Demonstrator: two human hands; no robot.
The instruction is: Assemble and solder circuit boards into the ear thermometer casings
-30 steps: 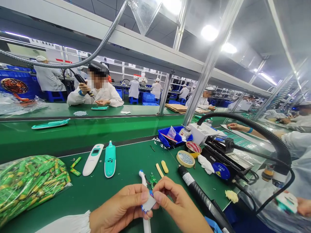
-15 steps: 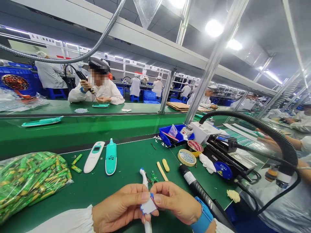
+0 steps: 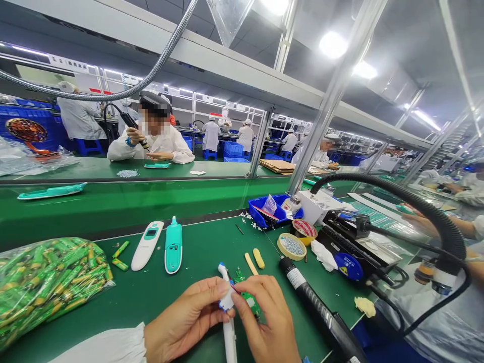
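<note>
My left hand [image 3: 192, 313] pinches a small white part with blue edges [image 3: 227, 300] between thumb and fingers. From the other side my right hand [image 3: 266, 313] grips the same part near a thin red and blue wire at its top. Beneath and between the hands stretches a slim white housing [image 3: 229, 338] with a blue tip. A green circuit board [image 3: 250, 300] shows behind my right fingers and is partly covered by them. Further left lie a white thermometer-like device [image 3: 147, 245] and a teal and white shell [image 3: 173, 247].
A bag of green-and-yellow batteries [image 3: 56, 282] fills the left. A black electric screwdriver [image 3: 313, 302], a ring of screws [image 3: 291, 246] and a blue tray [image 3: 264, 214] lie right. On the green belt [image 3: 143, 201] rides a teal shell. A person sits opposite.
My right hand has turned and its fingers now reach over the part from above. The part is tilted more upright, more of the circuit board shows, and the belt's shell has moved left.
</note>
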